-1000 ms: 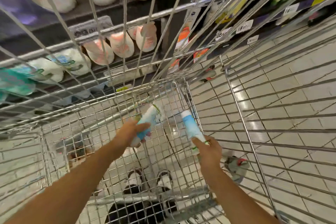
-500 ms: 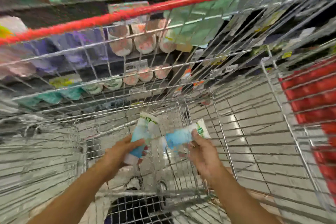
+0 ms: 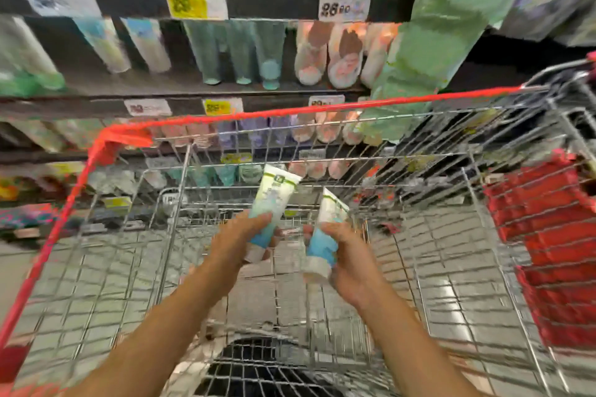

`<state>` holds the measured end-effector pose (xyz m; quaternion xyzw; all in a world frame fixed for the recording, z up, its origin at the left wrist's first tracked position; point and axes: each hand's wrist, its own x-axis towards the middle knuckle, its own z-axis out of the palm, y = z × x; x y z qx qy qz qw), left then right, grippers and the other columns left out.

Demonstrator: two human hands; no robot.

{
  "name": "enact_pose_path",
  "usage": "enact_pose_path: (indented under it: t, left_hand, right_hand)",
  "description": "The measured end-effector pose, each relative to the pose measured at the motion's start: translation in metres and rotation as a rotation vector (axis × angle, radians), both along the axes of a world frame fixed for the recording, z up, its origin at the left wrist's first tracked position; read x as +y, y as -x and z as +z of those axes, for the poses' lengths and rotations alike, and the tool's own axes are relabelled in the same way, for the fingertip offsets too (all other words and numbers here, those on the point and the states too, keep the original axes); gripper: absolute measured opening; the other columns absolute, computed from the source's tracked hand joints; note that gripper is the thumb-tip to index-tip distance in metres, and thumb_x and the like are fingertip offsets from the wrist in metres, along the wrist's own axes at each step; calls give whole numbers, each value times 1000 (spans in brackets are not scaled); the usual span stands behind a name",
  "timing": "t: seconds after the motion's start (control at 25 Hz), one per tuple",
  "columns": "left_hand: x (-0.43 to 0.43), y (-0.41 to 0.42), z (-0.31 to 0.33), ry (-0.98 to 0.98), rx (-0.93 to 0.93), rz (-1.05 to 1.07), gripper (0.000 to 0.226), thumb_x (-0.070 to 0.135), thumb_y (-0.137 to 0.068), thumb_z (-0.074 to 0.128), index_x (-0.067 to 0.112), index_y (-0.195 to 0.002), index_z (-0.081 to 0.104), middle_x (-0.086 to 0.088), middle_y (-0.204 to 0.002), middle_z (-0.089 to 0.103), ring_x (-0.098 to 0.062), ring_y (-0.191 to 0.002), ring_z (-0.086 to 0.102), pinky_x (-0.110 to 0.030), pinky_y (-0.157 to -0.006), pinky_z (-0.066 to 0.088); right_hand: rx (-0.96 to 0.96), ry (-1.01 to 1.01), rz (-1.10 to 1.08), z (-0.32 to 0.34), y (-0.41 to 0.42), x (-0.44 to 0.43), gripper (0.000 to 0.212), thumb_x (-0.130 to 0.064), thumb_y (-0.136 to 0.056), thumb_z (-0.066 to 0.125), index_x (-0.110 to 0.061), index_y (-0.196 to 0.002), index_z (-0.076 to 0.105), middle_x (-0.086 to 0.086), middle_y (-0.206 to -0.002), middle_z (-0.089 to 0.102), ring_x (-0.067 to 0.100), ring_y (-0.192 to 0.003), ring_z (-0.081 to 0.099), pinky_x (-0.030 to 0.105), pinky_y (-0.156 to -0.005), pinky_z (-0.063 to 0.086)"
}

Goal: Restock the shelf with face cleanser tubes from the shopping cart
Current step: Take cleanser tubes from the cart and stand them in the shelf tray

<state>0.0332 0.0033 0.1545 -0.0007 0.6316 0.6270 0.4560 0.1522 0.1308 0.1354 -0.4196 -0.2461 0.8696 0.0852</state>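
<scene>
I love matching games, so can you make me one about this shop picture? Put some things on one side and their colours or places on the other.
Things:
1 cart rim
2 left tube
3 middle price tag, top shelf edge
4 right hand

Matches:
A yellow
B grips the right tube
C red
D in the left hand

Pairs: 1-C, 2-D, 3-A, 4-B.

Green packets [image 3: 451, 19] are hanging at upper right; below them a red basket [image 3: 554, 267] is standing beside tiled floor [image 3: 451, 296].
</scene>
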Motion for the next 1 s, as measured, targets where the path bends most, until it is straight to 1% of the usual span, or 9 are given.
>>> enact_pose_path:
  t: [0.08,0.12,0.2,0.32,0.48,0.6,0.72,0.84,1.0]
  left_hand:
    - [-28,-16,22,-24,53,114,18,26,-86,60,12,-98,59,-2,-72,67,-8,-52,58,-17,-42,43]
    - [-42,-24,32,-56,85,176,18,28,-84,61,13,-94,60,2,-67,67,-8,-52,57,-17,-42,42]
    - [-70,-40,50,-105,132,309,13,27,-86,59,15,-87,62,4,-64,68,-8,-52,58,-16,-43,43]
    - [-120,-61,69,-136,163,472,14,27,-89,56,16,-93,64,5,-69,70,-4,-53,60,-16,-44,45]
    - [-199,-76,84,-188,188,701,16,28,-86,59,16,-83,69,3,-64,68,-6,-50,59,-17,-44,46]
    - [-265,-75,90,-176,219,820,15,29,-85,61,16,-87,68,2,-66,68,-7,-52,61,-18,-44,47]
    - [-344,-68,96,-177,274,861,17,32,-83,62,18,-92,66,1,-71,70,-7,-58,63,-19,-47,49]
    - [-425,-55,103,-161,339,877,28,40,-74,62,22,-95,66,0,-75,71,-6,-61,64,-19,-48,50]
    - [-513,-31,108,-137,381,911,18,31,-85,58,20,-98,65,0,-78,71,-5,-62,62,-18,-48,48]
  right_hand:
    - [90,-43,66,27,-3,-28,26,-15,-75,64,-11,-100,59,9,-78,67,18,-60,64,26,-52,54]
    - [136,-77,99,37,-6,-39,33,-20,-75,64,-12,-106,57,9,-78,68,19,-59,65,28,-52,55]
    - [225,-124,218,59,-11,-63,41,-30,-78,62,-13,-114,52,10,-84,70,21,-59,66,32,-54,55]
    - [284,-278,429,90,-12,-104,45,-40,-82,59,-22,-122,50,10,-98,68,22,-59,63,32,-55,54]
    - [357,-441,604,116,3,-174,43,-41,-81,60,-30,-122,52,7,-93,67,19,-55,58,28,-50,51]
    - [419,-468,670,127,22,-238,45,-35,-80,61,-28,-123,53,8,-92,66,17,-55,58,26,-47,50]
    - [473,-471,706,130,41,-313,38,-33,-80,61,-18,-114,54,4,-77,65,17,-47,56,23,-43,48]
    - [474,-465,706,128,61,-385,36,-34,-78,60,-14,-108,55,8,-77,64,22,-44,52,24,-41,45]
    - [475,-518,731,127,91,-467,33,-35,-78,62,-14,-103,57,11,-79,63,22,-45,53,26,-42,45]
